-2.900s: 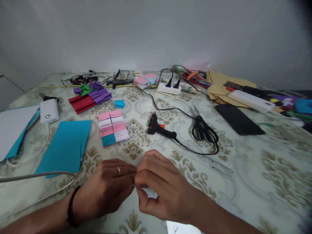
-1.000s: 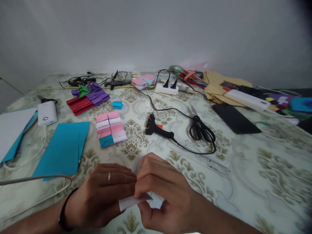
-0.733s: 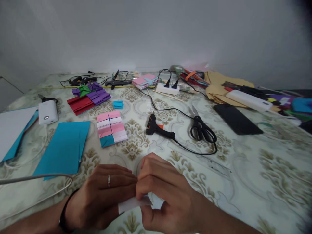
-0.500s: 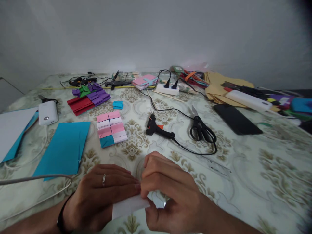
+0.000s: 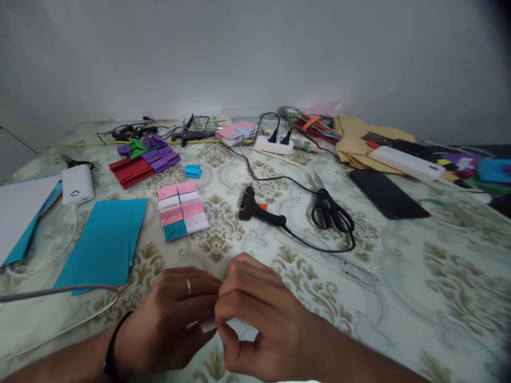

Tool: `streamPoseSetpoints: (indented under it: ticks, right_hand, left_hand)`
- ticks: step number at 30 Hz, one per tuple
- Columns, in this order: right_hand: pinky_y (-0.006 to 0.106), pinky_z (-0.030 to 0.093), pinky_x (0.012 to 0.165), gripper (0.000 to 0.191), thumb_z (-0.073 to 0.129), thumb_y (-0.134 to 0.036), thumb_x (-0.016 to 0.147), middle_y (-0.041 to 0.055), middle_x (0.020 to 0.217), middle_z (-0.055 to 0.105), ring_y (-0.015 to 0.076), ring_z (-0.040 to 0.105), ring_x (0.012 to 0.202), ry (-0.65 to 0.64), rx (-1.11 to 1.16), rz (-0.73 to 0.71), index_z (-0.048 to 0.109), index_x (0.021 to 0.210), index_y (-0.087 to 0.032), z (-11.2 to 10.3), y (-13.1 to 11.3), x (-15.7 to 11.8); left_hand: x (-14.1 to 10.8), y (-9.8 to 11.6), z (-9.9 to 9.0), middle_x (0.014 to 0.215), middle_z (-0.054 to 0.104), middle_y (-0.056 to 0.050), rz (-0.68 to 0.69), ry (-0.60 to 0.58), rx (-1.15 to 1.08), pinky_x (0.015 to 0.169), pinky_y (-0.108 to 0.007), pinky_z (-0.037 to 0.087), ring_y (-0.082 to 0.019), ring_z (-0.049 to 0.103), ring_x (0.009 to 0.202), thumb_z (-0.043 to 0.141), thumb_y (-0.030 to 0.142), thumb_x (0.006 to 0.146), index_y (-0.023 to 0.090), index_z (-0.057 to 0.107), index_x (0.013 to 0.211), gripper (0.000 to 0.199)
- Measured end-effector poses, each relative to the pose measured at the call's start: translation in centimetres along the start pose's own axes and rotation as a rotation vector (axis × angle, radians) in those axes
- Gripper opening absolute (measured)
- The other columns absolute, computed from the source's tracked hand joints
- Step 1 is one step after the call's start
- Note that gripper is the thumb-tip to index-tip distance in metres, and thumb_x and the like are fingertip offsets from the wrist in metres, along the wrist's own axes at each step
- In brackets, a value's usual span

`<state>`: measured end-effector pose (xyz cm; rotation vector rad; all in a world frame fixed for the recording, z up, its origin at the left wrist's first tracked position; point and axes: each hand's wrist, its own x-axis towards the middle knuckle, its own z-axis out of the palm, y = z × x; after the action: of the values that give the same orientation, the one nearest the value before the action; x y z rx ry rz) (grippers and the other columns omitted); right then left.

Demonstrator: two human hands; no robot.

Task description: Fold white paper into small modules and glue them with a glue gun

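Observation:
Close together at the bottom centre, both hands hold a small white paper (image 5: 208, 323), mostly hidden by the fingers. My left hand (image 5: 171, 319), with a ring and a black wristband, has its fingers closed around the paper's left side. Thumb and bent fingers of my right hand (image 5: 261, 319) pinch its right end. Beyond the hands lies a block of folded pink, white and blue papers (image 5: 182, 210). Blue sheets (image 5: 106, 242) rest flat at the left.
A black glue gun (image 5: 261, 210), scissors (image 5: 329, 210) and a clear ruler (image 5: 343, 268) lie beyond my right hand. Further back are red and purple folded papers (image 5: 146, 162), a power strip (image 5: 274, 144) and a dark phone (image 5: 387, 194). A white power bank (image 5: 77, 184) sits left.
My right hand has moved left against my left hand, which has shifted slightly right and curled more. Less of the white paper shows between them.

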<state>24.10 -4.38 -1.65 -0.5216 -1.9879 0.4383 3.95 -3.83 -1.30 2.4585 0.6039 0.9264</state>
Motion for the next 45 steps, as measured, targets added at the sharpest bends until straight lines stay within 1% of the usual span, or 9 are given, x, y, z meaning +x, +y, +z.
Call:
streamPoseSetpoints:
  ticks: [3, 15, 21, 25, 27, 30, 34, 37, 45]
  right_hand:
    - [0.034, 0.055, 0.071, 0.02, 0.061, -0.002, 0.08, 0.0005, 0.077, 0.062, 0.0169, 0.062, 0.073, -0.005, -0.002, 0.011, 0.056, 0.087, -0.021, 0.2, 0.0, -0.1]
    - [0.034, 0.054, 0.068, 0.019, 0.059, -0.002, 0.082, -0.0001, 0.077, 0.061, 0.0163, 0.061, 0.072, 0.025, 0.048, 0.034, 0.057, 0.087, -0.021, -0.6, -0.3, 0.3]
    - [0.035, 0.052, 0.068, 0.02, 0.058, -0.001, 0.082, -0.0007, 0.076, 0.059, 0.0158, 0.058, 0.07, 0.053, 0.044, 0.063, 0.057, 0.084, -0.021, -1.1, -0.4, 0.4]
    - [0.034, 0.052, 0.067, 0.021, 0.058, 0.0, 0.082, -0.0004, 0.076, 0.059, 0.0159, 0.057, 0.07, 0.072, 0.047, 0.088, 0.058, 0.084, -0.021, -1.5, -0.5, 0.6]
    - [0.034, 0.052, 0.066, 0.021, 0.058, 0.0, 0.082, -0.0004, 0.076, 0.059, 0.0162, 0.058, 0.07, 0.081, 0.047, 0.099, 0.058, 0.084, -0.021, -1.6, -0.5, 0.7]
    - [0.034, 0.052, 0.066, 0.022, 0.057, 0.0, 0.081, -0.0006, 0.076, 0.06, 0.0165, 0.058, 0.07, 0.055, 0.023, 0.098, 0.057, 0.085, -0.022, -1.3, -0.5, 0.5]
    - [0.034, 0.056, 0.072, 0.022, 0.057, -0.001, 0.079, -0.0011, 0.077, 0.061, 0.016, 0.061, 0.073, -0.015, 0.01, 0.033, 0.056, 0.086, -0.022, -0.5, -0.2, 0.1]
    - [0.033, 0.056, 0.073, 0.022, 0.058, -0.001, 0.08, -0.0011, 0.076, 0.062, 0.0154, 0.062, 0.073, -0.025, 0.009, -0.003, 0.057, 0.085, -0.022, 0.1, 0.0, -0.2]
    - [0.033, 0.054, 0.072, 0.021, 0.061, -0.001, 0.08, -0.0019, 0.075, 0.062, 0.0143, 0.063, 0.072, 0.01, 0.083, -0.014, 0.057, 0.083, -0.021, 0.0, -0.2, -0.2]
  left_hand:
    - [0.0, 0.3, 0.3, 0.078, 0.074, -0.003, -0.011, 0.013, -0.003, 0.062, -0.028, 0.051, -0.016, 0.069, 0.07, 0.059, 0.018, 0.104, 0.019, 0.066, 0.089, 0.016]
    - [0.2, 0.2, -0.7, 0.09, 0.081, -0.009, 0.034, -0.032, -0.044, 0.074, -0.034, 0.062, -0.021, 0.077, 0.08, 0.047, 0.023, 0.111, 0.017, 0.071, 0.105, 0.025]
    - [0.2, 0.1, -1.3, 0.101, 0.085, -0.01, 0.033, -0.036, -0.089, 0.081, -0.034, 0.063, -0.021, 0.081, 0.089, 0.047, 0.028, 0.113, 0.019, 0.071, 0.127, 0.029]
    - [0.3, 0.1, -1.7, 0.104, 0.086, -0.01, 0.027, -0.036, -0.124, 0.082, -0.033, 0.065, -0.021, 0.082, 0.092, 0.045, 0.032, 0.114, 0.021, 0.07, 0.133, 0.033]
    - [0.4, 0.0, -1.7, 0.106, 0.085, -0.011, 0.022, -0.041, -0.115, 0.084, -0.033, 0.066, -0.022, 0.082, 0.095, 0.045, 0.032, 0.114, 0.021, 0.07, 0.131, 0.032]
    - [0.3, -0.1, -1.1, 0.101, 0.085, -0.01, 0.002, -0.015, -0.047, 0.084, -0.032, 0.066, -0.022, 0.081, 0.094, 0.056, 0.021, 0.107, 0.02, 0.073, 0.118, 0.021]
    - [0.1, 0.0, 0.0, 0.088, 0.081, -0.006, -0.011, 0.011, 0.001, 0.068, -0.03, 0.062, -0.02, 0.077, 0.077, 0.061, 0.011, 0.097, 0.019, 0.07, 0.096, 0.012]
    - [0.2, 0.1, 0.3, 0.08, 0.076, -0.004, 0.009, 0.013, 0.012, 0.061, -0.029, 0.058, -0.019, 0.074, 0.07, 0.057, 0.013, 0.101, 0.019, 0.065, 0.089, 0.015]
    - [0.8, 0.2, -0.3, 0.076, 0.075, -0.005, 0.089, -0.011, -0.045, 0.065, -0.033, 0.061, -0.02, 0.075, 0.07, 0.043, 0.019, 0.11, 0.019, 0.064, 0.089, 0.03]
